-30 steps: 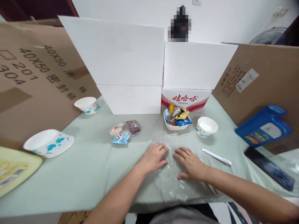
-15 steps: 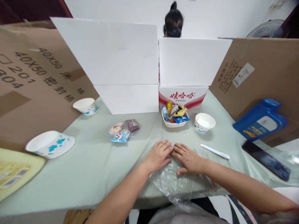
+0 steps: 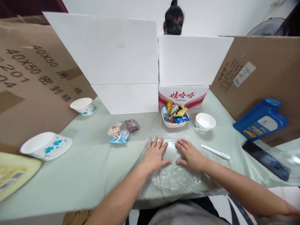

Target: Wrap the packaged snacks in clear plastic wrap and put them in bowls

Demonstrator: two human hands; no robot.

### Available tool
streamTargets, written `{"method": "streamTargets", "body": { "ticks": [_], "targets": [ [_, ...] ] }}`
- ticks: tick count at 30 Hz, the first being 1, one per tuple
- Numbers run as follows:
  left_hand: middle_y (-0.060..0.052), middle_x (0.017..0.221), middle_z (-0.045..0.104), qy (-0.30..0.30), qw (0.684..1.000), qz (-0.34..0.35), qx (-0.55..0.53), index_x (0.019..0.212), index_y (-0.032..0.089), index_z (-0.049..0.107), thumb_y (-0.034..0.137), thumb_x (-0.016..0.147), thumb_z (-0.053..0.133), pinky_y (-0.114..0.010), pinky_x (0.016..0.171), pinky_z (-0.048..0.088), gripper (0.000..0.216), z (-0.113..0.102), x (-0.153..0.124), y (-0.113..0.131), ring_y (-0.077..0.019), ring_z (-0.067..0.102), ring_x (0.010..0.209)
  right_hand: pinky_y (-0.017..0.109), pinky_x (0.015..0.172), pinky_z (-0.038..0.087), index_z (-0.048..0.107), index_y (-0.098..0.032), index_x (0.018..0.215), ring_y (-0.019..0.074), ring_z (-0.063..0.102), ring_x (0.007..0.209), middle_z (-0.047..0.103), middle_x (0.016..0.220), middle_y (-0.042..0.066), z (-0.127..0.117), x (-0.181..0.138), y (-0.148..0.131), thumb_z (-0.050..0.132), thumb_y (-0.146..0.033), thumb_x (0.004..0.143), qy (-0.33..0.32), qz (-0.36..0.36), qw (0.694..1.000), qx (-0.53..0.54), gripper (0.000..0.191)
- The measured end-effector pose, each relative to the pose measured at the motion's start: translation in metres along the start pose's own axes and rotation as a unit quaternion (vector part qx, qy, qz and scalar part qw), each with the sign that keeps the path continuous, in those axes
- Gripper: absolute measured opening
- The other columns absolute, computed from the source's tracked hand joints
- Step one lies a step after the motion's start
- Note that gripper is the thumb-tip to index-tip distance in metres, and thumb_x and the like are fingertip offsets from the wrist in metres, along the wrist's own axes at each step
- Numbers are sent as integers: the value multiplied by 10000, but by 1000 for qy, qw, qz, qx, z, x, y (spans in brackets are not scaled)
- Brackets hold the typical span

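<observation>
A clear plastic bag (image 3: 172, 175) lies crinkled on the green tablecloth in front of me. My left hand (image 3: 154, 154) rests flat on its left part with the fingers spread. On the bag's right part lies my right hand (image 3: 191, 155), palm down, fingers stretched out. A strip of bag shows between the two hands. Beyond my left hand is a cluster of wrapped snacks (image 3: 123, 131). A white bowl of small snack packets (image 3: 175, 124) stands past the bag. To the right of my right hand lies a white pen-like cutter (image 3: 215, 152).
Paper bowls stand at right (image 3: 204, 122), far left (image 3: 83, 106) and, tipped, near left (image 3: 47, 146). A yellow container (image 3: 18, 172) is at the left edge. At right are a blue bottle (image 3: 261, 120) and a phone (image 3: 266, 160). Cardboard panels wall the table; a person (image 3: 173, 18) is behind.
My hands have moved apart, from fingertips touching to a gap between them. The bag now lies flatter and wider beneath them.
</observation>
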State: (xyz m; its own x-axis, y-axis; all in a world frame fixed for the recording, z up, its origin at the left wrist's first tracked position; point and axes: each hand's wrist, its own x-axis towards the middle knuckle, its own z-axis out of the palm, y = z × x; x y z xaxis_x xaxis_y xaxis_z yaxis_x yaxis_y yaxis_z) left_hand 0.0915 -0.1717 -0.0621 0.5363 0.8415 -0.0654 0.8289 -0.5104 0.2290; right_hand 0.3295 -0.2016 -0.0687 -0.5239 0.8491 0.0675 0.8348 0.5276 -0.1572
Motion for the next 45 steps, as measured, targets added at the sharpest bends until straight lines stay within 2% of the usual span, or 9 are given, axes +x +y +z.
{"method": "streamTargets", "body": {
  "ticks": [6,12,15,18,23,28,37,41,45],
  "targets": [
    [-150,1574,245,34,997,-64,-20,1449,252,410,697,689,669,-663,1095,165,918,6,5,-12,-512,53,1426,699,1076,146,269,-147,1517,496,51,1424,199,1576,197,8,8,36,478,-850,697,-55,86,994,-44,1100],
    [-130,1288,556,136,979,47,-144,1153,192,640,444,838,646,-467,1059,354,403,-15,2,-18,-309,453,1257,541,1125,253,438,-114,1424,358,261,1416,383,1492,211,-33,-11,40,454,-693,856,-7,42,998,49,811],
    [-43,953,634,-10,953,185,-240,924,206,694,466,739,755,-310,878,464,325,-29,-7,-15,-204,581,949,448,1105,336,516,-160,1358,287,436,1320,513,1399,170,-51,-38,21,559,-649,825,-63,-65,983,160,724],
    [-23,942,609,-141,932,260,-211,848,225,697,450,536,885,-299,846,457,428,-33,-14,-9,-214,552,942,499,1113,319,576,-198,1294,322,408,1344,507,1415,144,-55,-64,7,689,-606,727,-136,-88,967,198,708],
    [-16,932,606,-176,930,234,-222,615,181,587,251,698,790,-296,856,425,230,-37,-19,-5,-199,535,971,490,1100,352,683,-219,1011,278,378,1375,554,1373,98,-51,-94,7,543,-365,903,-130,-22,961,242,229],
    [1,779,641,-292,834,145,-444,729,186,505,320,791,663,-254,680,463,216,-45,-19,-16,-154,615,765,373,895,514,659,-213,954,216,644,1021,695,1068,96,-62,-98,14,458,-391,956,-105,40,919,378,269],
    [16,782,605,-18,835,-45,-547,836,183,493,211,691,687,-234,642,475,244,-27,1,-30,-112,595,696,323,568,537,584,-208,932,188,647,620,656,717,19,-25,-37,32,534,-519,835,111,264,850,441,330],
    [11,811,611,56,845,-95,-523,931,179,522,140,654,653,-253,714,493,309,-21,8,-39,-123,610,754,347,603,538,591,-211,1018,191,630,557,644,652,-7,-9,-12,37,496,-423,836,151,289,878,350,294],
    [23,767,604,89,886,-135,-434,962,176,549,133,668,623,-264,717,492,305,-21,10,-45,-138,614,733,387,766,538,599,-196,1095,238,677,807,708,947,86,2,-2,36,446,-332,867,181,262,929,186,307]
  ]
}}
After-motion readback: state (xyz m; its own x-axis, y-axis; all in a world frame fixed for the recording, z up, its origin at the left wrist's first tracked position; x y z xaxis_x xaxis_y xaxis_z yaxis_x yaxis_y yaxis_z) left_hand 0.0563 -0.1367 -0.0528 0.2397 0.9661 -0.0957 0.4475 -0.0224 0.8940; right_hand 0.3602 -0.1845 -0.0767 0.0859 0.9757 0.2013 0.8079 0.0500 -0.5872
